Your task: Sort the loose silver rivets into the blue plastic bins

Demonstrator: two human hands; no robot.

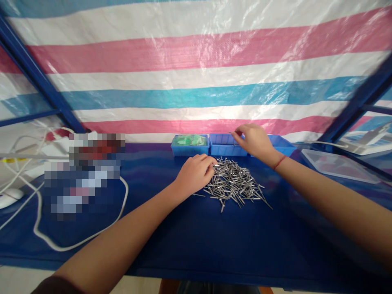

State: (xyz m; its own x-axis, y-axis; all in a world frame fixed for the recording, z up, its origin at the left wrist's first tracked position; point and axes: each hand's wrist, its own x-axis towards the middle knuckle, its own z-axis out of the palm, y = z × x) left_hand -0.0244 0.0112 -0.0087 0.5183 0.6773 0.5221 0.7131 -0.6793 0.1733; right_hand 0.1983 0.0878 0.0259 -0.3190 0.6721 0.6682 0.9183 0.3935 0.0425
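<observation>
A loose heap of silver blind rivets (234,181) lies on the dark blue table. My left hand (196,173) is at the heap's upper left edge, fingers curled and touching it; whatever its fingertips hold blends with the rivets. Over the middle blue bin (228,151) hovers my right hand (254,141), thumb and fingers pinched together. A thin rivet seems to stick out from that pinch. The right blue bin (280,143) is partly hidden behind this hand. Green packets (191,140) fill the left blue bin (190,152).
White cables (125,192) loop over the table's left side, near a blurred-out patch (82,183). A clear plastic lid (339,165) lies at the right. Blue frame posts (36,69) flank the striped sheet (196,53) behind the bins.
</observation>
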